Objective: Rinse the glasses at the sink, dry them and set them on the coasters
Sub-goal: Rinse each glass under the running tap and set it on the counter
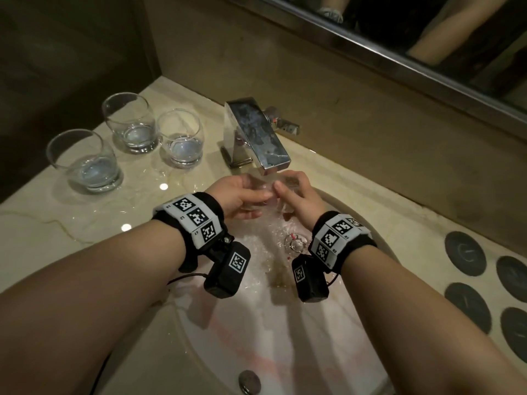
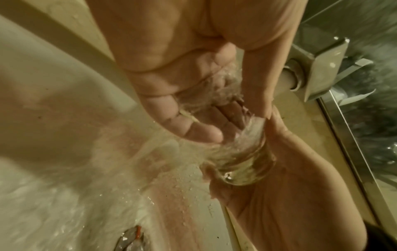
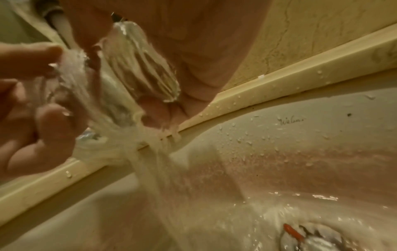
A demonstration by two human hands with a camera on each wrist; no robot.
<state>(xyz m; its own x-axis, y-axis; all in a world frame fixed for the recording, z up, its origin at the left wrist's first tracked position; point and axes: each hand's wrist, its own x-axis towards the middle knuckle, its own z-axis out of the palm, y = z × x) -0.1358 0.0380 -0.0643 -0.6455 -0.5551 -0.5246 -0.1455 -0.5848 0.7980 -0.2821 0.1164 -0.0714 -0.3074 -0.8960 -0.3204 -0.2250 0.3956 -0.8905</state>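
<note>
a bathroom, likely in a hotel or home: a white oval basin (image 1: 285, 332) is sunk into a polished marble counter (image 1: 71, 223) with a square chrome tap (image 1: 256, 135) at the far side. a metal-framed wall mirror (image 1: 427, 38) runs above the far right.

Rushing water blurs the glass (image 2: 242, 158) held under the faucet (image 1: 256, 135), its rim lost behind the left hand (image 2: 182, 95) and its far side behind the right hand (image 1: 299, 201). At 3 o'clock, the dark round coasters (image 1: 464, 252) run off the head view's right edge. The drain (image 3: 311, 237) at 5 o'clock is cropped in the right wrist view.
</note>
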